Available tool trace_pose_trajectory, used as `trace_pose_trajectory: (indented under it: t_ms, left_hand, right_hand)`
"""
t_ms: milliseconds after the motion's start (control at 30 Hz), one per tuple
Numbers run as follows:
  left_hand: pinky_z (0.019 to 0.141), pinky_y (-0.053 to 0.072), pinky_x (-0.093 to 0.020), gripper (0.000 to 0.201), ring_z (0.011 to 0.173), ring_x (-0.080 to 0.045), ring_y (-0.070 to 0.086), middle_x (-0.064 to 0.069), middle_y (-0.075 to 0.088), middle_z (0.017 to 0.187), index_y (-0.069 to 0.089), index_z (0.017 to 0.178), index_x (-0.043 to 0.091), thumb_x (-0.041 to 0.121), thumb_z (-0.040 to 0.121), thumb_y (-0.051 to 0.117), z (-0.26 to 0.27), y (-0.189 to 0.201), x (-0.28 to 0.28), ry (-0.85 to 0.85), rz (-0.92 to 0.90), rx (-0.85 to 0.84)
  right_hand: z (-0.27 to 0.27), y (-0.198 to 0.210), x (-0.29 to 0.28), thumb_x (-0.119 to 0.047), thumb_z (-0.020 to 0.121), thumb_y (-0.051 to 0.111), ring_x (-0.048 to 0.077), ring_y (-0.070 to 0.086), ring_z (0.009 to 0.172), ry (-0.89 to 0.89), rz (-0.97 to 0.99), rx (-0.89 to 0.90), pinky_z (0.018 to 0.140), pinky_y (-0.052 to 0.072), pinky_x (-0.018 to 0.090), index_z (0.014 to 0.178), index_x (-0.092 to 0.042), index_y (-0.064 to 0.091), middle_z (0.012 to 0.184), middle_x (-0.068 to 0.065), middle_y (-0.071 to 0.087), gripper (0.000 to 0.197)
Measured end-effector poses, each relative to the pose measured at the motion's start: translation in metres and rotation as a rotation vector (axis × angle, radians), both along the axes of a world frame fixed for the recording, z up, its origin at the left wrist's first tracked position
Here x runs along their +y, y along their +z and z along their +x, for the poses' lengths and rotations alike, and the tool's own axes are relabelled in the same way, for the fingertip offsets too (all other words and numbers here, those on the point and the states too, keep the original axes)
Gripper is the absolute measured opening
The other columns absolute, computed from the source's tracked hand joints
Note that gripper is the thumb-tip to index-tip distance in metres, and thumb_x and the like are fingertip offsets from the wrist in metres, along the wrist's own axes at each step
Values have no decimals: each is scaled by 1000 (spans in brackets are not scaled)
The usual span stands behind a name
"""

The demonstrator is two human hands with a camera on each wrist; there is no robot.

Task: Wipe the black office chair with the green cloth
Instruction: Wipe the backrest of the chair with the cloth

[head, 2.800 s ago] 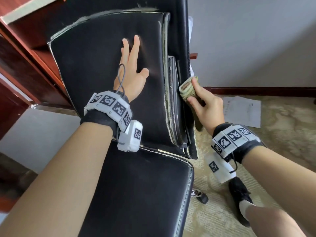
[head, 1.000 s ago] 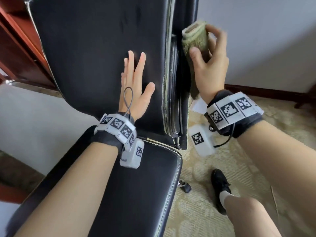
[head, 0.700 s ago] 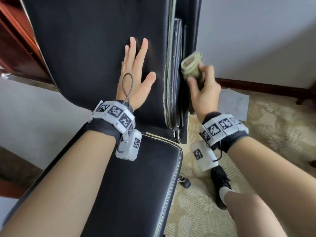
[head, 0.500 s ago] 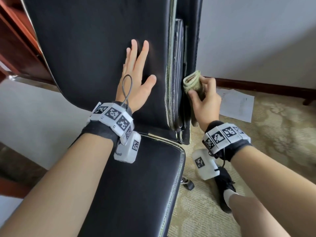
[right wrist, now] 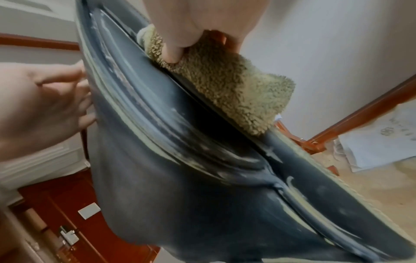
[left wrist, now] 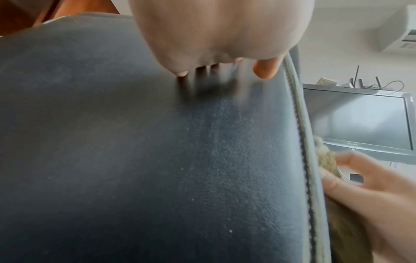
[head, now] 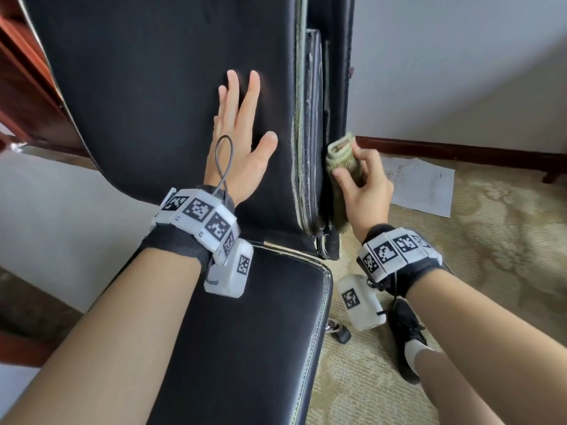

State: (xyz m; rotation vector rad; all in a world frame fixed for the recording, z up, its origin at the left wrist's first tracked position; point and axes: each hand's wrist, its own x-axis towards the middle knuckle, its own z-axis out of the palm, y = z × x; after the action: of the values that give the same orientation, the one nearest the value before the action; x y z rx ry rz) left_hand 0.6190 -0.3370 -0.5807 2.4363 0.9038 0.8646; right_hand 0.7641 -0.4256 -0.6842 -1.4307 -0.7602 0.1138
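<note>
The black office chair (head: 171, 87) stands before me, its backrest upright, and my left hand (head: 242, 148) lies flat on the backrest front with fingers straight. My right hand (head: 365, 188) pinches the folded green cloth (head: 340, 154), thumb and fingers curled round it, pressing it to the backrest's right side edge.

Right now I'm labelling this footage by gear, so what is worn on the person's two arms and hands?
Both hands are bare, and no sleeves show. Each wrist carries a black strap with a band of white blocks printed with black square codes, left band and right band. A white camera box hangs under the left wrist, another under the right. A grey cord loop lies over the left hand.
</note>
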Motion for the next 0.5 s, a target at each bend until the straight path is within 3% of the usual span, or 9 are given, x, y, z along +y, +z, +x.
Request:
trace_pose_trajectory:
  t_ms: [67,133,200,367,500]
  left_hand:
    - [118,2,-48,72,145,-20,-14,-1,-12,159,2,151,24,12,93,41,0,0,1,0,4,1]
    - [118,2,-46,72,145,-19,-14,-1,-12,159,2,151,25,12,93,41,0,-1,1,4,4,-5]
    - [118,0,-42,72,145,-18,-13,1,-11,159,2,151,26,12,92,40,-1,-2,2,0,-1,-15]
    - [115,-1,-39,71,145,-17,-13,2,-10,159,4,151,27,11,91,39,-3,-1,4,-14,-4,-18]
    - [116,-2,-40,72,145,-18,-13,0,-10,159,4,151,26,11,91,40,-3,-2,3,-21,-7,-4]
  right_hand:
    - [-1,-8,-4,-11,84,68,11,62,104,34,-37,29,95,50,33,102,-13,54,113,-9,60,22]
    - [-1,-5,-8,-8,83,68,8,60,105,63,-46,48,96,48,25,97,-18,49,114,-9,59,25]
    - [-1,13,-7,-6,82,69,6,59,103,69,13,41,95,48,22,94,-19,49,109,-10,60,27]
    - [7,91,8,-9,80,67,-1,63,91,53,198,-76,87,53,27,86,-33,43,93,-21,60,35]
    - [10,93,8,-9,82,65,-1,64,89,88,194,-102,82,52,23,85,-33,39,97,-23,61,36]
